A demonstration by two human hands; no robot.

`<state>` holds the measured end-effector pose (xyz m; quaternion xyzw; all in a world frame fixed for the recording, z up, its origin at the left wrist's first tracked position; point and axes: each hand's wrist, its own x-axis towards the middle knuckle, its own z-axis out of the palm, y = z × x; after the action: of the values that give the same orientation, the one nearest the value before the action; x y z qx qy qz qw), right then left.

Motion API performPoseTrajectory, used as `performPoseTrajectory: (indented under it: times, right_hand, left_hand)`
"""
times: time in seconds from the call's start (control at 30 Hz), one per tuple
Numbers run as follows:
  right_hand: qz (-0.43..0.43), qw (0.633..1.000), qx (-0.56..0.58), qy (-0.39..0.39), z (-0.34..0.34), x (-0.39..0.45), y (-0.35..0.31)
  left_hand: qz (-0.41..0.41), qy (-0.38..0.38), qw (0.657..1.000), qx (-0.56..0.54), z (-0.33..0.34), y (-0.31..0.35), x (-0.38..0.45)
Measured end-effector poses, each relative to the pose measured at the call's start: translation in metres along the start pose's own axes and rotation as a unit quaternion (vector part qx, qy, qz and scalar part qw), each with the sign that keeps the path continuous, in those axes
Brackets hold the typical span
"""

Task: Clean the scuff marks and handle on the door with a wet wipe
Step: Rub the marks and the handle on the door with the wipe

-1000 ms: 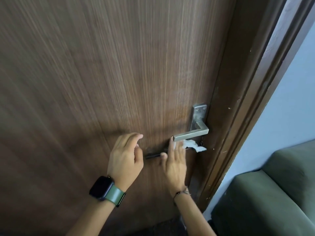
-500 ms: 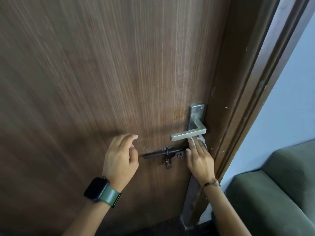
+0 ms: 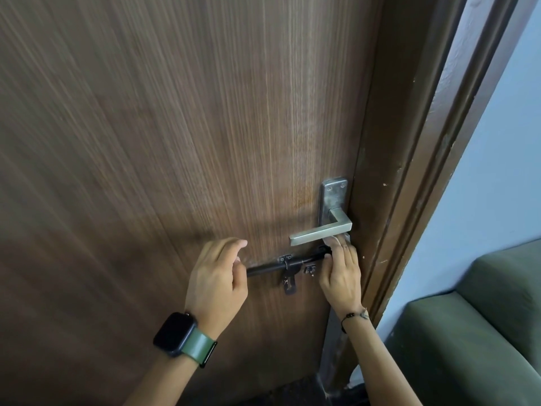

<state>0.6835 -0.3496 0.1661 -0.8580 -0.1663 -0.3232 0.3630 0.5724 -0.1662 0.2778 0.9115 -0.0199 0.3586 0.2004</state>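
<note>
The broad upper door (image 3: 190,127) panel lies bare and open to a hand. Lower down, room tightens: the lever handle (image 3: 320,234) juts out above the black slide bolt (image 3: 288,266), leaving a narrow gap where the right hand (image 3: 341,276) seems wedged. The door frame (image 3: 409,177) closes the right side.

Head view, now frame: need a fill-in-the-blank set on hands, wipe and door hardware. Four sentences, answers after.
1. The white wet wipe is pressed to the brown wooden door by the ____ hand.
2. The wipe sits just ____ the silver metal lever handle.
3. The black smartwatch on a green band is on the ____ wrist.
4. The left hand rests at the end of the black sliding ____.

Answers: right; below; left; bolt
</note>
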Motion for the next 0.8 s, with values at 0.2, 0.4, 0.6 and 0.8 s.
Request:
performPoseTrajectory:
  times: [0.2, 0.4, 0.6, 0.8]
  right_hand:
    - [-0.042, 0.999, 0.026, 0.015, -0.002, 0.004, 0.008]
    - [-0.052, 0.997, 0.008, 0.048, 0.011, 0.001, 0.013]
    - [-0.108, 0.993, 0.044, -0.016, 0.021, -0.005, -0.024]
    - [-0.215, 0.966, 0.095, -0.108, 0.038, -0.015, -0.063]
  left_hand:
    - [-0.001, -0.015, 1.000, 0.005, 0.004, 0.002, 0.001]
    - [0.002, -0.036, 0.999, 0.018, 0.008, 0.005, 0.001]
    - [0.003, -0.037, 0.999, 0.000, 0.015, 0.011, 0.002]
    - [-0.004, -0.029, 1.000, 0.003, 0.013, 0.018, 0.004]
